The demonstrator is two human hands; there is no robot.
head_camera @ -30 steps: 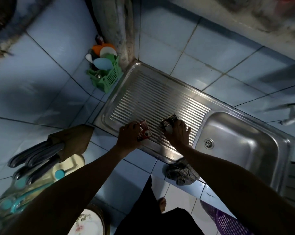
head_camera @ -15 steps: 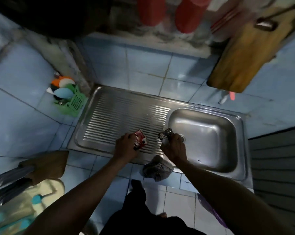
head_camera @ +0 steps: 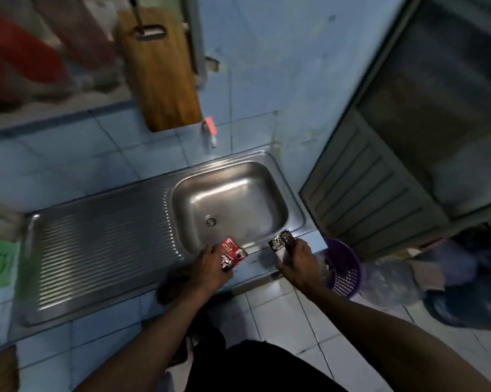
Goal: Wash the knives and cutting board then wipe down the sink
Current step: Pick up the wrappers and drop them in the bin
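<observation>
We are holding a torn red sachet [head_camera: 233, 253] in our left hand [head_camera: 210, 268] and its dark torn-off strip [head_camera: 281, 244] in our right hand [head_camera: 300, 263], both over the near rim of the sink [head_camera: 165, 222], while the cutting board [head_camera: 159, 72] is hanging upright on the wall beyond the basin, up and left of both hands, nearer the left.

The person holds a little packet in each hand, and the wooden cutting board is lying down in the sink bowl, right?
Not quite. The head view shows the wooden cutting board hanging on the wall above the counter, not in the sink bowl, which holds nothing. The left hand and right hand do each hold a little packet.
</observation>
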